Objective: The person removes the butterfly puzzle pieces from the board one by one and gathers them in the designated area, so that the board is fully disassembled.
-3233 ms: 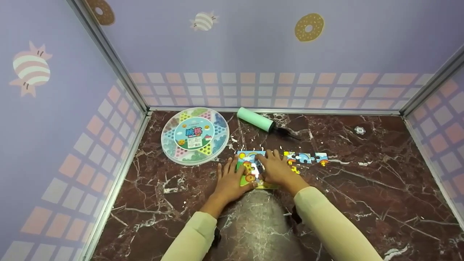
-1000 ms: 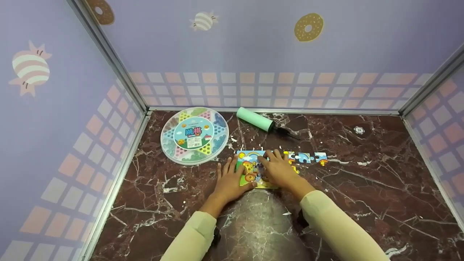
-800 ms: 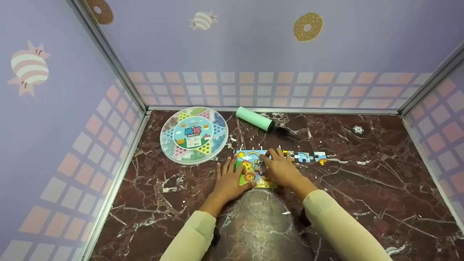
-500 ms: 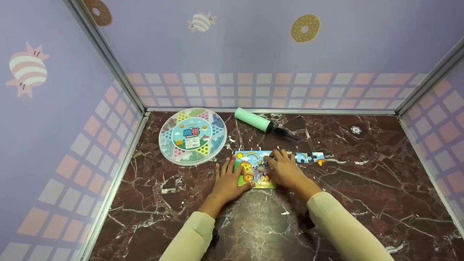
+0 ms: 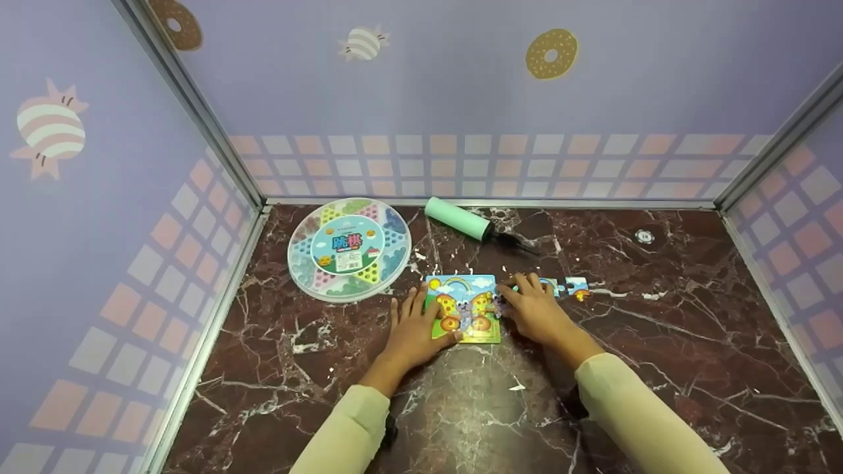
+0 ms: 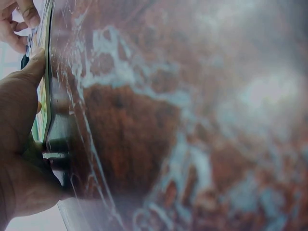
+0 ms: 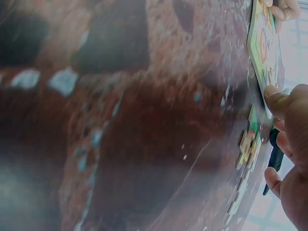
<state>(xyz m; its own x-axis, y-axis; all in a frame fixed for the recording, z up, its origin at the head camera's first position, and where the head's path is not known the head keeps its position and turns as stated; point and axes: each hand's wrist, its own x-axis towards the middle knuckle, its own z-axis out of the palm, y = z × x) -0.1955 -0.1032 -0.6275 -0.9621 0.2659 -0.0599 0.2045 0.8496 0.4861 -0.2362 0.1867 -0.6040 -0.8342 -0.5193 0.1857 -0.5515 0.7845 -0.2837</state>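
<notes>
A square jigsaw board [image 5: 484,336] with a butterfly, sun and rainbow picture lies flat on the dark marbled surface. My left hand [image 5: 415,329] rests along its left side, fingers spread and thumb on the front edge; in the left wrist view the thumb [image 6: 38,65] presses the board's rim. At the board's right edge my right hand [image 5: 537,309] pinches a small purplish puzzle piece [image 5: 498,305], partly covered by the fingers. Loose puzzle pieces lie just beyond that hand, one with a rainbow [image 5: 550,286] and one blue and orange [image 5: 577,288]; others are hidden beneath it.
A round Chinese checkers set [image 5: 349,250] lies at the back left. Beside it is a mint-green hand pump [image 5: 458,218] with a black nozzle. A small round chip [image 5: 645,236] sits at the back right. Patterned walls enclose the back and sides.
My right hand has moved from the middle of the board to its right edge, a purplish piece at its fingertips. The white gap in the picture is filled. My left hand has stayed put.
</notes>
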